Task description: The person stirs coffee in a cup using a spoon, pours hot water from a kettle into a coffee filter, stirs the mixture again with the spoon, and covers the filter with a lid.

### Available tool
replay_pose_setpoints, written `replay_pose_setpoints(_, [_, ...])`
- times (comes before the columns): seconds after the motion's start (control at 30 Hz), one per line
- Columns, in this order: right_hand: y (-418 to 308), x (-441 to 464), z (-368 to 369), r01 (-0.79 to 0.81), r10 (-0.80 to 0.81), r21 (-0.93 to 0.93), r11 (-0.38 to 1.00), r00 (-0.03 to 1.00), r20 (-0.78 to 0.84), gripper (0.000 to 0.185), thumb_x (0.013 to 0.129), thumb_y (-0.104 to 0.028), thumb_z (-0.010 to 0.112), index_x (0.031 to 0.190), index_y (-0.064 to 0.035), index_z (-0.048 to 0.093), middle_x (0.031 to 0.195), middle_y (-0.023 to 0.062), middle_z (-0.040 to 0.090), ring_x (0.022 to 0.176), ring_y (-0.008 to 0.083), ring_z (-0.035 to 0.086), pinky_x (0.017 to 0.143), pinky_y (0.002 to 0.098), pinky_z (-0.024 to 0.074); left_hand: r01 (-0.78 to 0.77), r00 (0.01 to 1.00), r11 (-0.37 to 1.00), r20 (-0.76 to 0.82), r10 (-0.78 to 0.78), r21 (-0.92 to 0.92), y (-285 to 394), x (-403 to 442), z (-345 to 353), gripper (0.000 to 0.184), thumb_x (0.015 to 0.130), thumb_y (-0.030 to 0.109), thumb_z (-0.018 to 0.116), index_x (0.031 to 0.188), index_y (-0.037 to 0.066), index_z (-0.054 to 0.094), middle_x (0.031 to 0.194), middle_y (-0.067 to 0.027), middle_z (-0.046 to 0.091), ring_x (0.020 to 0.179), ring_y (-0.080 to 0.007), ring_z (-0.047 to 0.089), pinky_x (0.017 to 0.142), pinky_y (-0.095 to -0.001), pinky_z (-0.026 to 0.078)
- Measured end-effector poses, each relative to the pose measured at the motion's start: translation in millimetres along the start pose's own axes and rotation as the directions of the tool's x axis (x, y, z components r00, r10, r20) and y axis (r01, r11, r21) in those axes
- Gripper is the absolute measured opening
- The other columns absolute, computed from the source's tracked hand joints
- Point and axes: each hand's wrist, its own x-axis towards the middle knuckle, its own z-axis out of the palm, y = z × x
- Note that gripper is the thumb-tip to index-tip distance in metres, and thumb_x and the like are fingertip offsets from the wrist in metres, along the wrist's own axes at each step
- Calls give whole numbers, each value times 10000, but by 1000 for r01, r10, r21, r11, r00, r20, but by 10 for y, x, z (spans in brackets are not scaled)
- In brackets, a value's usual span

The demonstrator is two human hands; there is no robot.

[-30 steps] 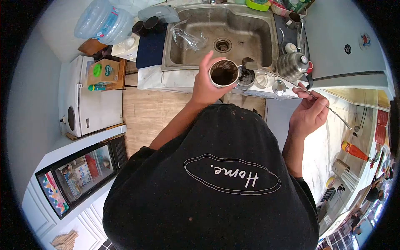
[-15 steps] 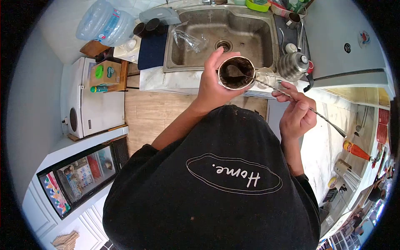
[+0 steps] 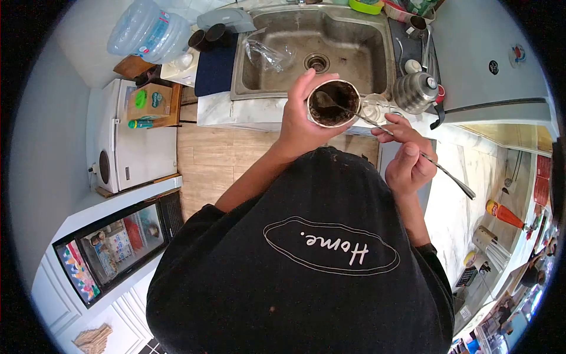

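1. Two hands work together over the near edge of the counter [image 3: 227, 112]. The left hand [image 3: 298, 127] is closed around a cup [image 3: 332, 125], its fingers and thumb spread about the cup's left and far sides; the right hand [image 3: 408, 156] has its fingers pinched on the shaft of a long spoon [image 3: 446, 173].

2. The cup is held just nearer than the sink [image 3: 256, 95], mouth turned up toward the head camera. Dark material coats or fills its inside; how deep it goes I cannot tell.

3. From the right hand's grip, the cup's mouth lies to the left and farther off. The spoon's long axis bridges that gap on a slant: its bowl is inside the cup at the far left end, the shaft crosses the cup's right rim, and the handle end sticks out past the right hand, toward the right and near.

4. The left hand is the nearer one to the cup, being on it; the right hand is apart from the cup and meets it only through the spoon.

5. A clear glass vessel [image 3: 374, 108] is just right of the cup, with a metal kettle [image 3: 415, 94] farther right.
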Motion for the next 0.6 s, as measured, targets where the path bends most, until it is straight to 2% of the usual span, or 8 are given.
replay_pose_setpoints(0.13, [-39, 21, -3, -1, 2, -24, 1000, 1000, 30, 478, 1119, -344, 425, 990, 64, 636, 800, 191, 709, 768, 309, 738, 975, 615, 519, 1, 1000, 1000, -4, -1, 12, -3, 2, 9, 1193, 693, 46, 942, 1536, 62, 97, 1389, -259, 550, 1250, -316, 617, 1071, -427, 507])
replay_pose_setpoints(0.23, [-15, 36, -7, 84, -84, -2, 996, 995, 57, 325, 1088, -210, 483, 977, 43, 653, 836, 169, 735, 810, 291, 747, 955, 583, 548, -58, 997, 998, -52, 56, -28, -19, -12, 31, 1165, 692, 45, 937, 1531, 58, 128, 1372, -250, 565, 1239, -319, 624, 1061, -424, 508])
replay_pose_setpoints(0.3, [-72, 89, -10, 113, -113, 6, 994, 988, 101, 317, 1082, -230, 506, 974, 28, 655, 845, 171, 739, 828, 301, 750, 963, 578, 543, -138, 983, 988, -135, 128, -68, -39, -15, 45, 1125, 678, 56, 944, 1520, 46, 198, 1352, -237, 598, 1217, -324, 642, 1047, -423, 509])
replay_pose_setpoints(0.43, [-146, 130, -29, 141, -133, -30, 990, 975, 180, 307, 1070, -269, 548, 974, 2, 655, 855, 172, 745, 849, 322, 754, 975, 577, 534, -127, 987, 990, -111, 120, -60, -39, -7, 24, 1151, 665, 16, 925, 1530, 67, 167, 1351, -249, 585, 1226, -333, 632, 1048, -432, 506])
replay_pose_setpoints(0.6, [-193, 177, -47, 150, -139, -45, 988, 973, 184, 307, 1065, -284, 561, 977, -6, 658, 866, 166, 750, 865, 318, 760, 982, 580, 528, -137, 986, 988, -108, 129, -71, -15, 0, 3, 1177, 653, 7, 921, 1536, 75, 144, 1364, -257, 567, 1237, -337, 621, 1045, -436, 508])
